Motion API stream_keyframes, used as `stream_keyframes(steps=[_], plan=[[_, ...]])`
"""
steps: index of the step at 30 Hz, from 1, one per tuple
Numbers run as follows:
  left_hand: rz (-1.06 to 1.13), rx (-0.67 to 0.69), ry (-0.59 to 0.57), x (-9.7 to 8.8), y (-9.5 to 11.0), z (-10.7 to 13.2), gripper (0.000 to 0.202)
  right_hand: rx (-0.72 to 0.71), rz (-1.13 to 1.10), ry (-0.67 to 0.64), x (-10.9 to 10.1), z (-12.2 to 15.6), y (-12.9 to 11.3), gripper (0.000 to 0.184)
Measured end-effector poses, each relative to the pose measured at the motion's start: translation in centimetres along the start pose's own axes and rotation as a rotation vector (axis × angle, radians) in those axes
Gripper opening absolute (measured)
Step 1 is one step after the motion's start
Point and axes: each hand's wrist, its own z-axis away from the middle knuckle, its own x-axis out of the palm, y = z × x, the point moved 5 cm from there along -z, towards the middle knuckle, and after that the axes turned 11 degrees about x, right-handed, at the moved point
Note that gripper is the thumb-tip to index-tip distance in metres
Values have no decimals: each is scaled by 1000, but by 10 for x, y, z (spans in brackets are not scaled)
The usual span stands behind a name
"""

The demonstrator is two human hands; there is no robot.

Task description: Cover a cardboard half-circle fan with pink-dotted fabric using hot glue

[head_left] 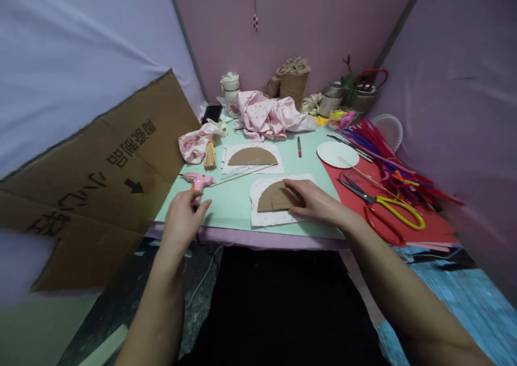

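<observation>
My right hand (319, 201) lies flat, fingers stretched out, on a brown cardboard half-circle (274, 198) that rests on a piece of white spotted fabric (262, 218) near the table's front edge. My left hand (181, 218) curls around the handle of a pink glue gun (198, 181) at the front left of the pale green table (230, 201). A second cardboard half-circle (251, 157) sits on another white fabric piece farther back, with a thin wooden stick (242, 175) lying in front of it.
A large cardboard sheet (100, 177) leans at the left. Red and yellow scissors (383, 209) lie on red paper (428, 226) beside coloured pipe cleaners (383, 158). A white paper disc (337, 154), a red pen (299, 146), pink cloth (270, 115), twine rolls and jars stand behind.
</observation>
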Motion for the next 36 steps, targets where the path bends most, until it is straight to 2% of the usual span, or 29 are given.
stream_keyframes(steps=[2, 4, 7, 11, 14, 16, 19, 21, 24, 27, 29, 31, 36], plan=[[-128, -82, 47, -3, -19, -6, 42, 9, -4, -2, 2, -2, 1, 72], [-194, -144, 45, 0, -32, -14, 51, 14, -31, 11, 1, -1, 2, 70], [-203, -186, -5, 14, -38, -29, 62, 27, -164, 69, -6, 4, 6, 70], [-195, -204, -56, 28, -34, -45, 60, 116, -626, 144, -16, 15, 21, 68], [-172, -239, -62, 26, -30, -46, 52, 200, -1044, 163, -15, 22, 33, 59], [-157, -249, -7, 17, -27, -40, 50, 230, -1283, 130, -11, 25, 35, 52], [-93, -214, 174, -3, -21, -25, 50, 239, -1537, 43, -6, 30, 33, 48], [19, -169, 314, -17, -17, -12, 48, 240, -1657, -2, -3, 33, 33, 49], [382, -145, 476, -27, -11, 4, 40, 246, -1801, -65, 3, 37, 35, 49], [800, -166, 552, -27, 3, 12, 33, 228, -1895, -115, 9, 40, 36, 49], [992, -199, 591, -25, 15, 14, 30, 207, -1929, -139, 12, 40, 36, 51], [1129, -229, 551, -20, 27, 15, 33, 188, -1948, -152, 13, 41, 33, 52], [1400, -266, 214, 11, 60, 23, 46, 143, -1957, -179, 17, 37, 25, 50]])
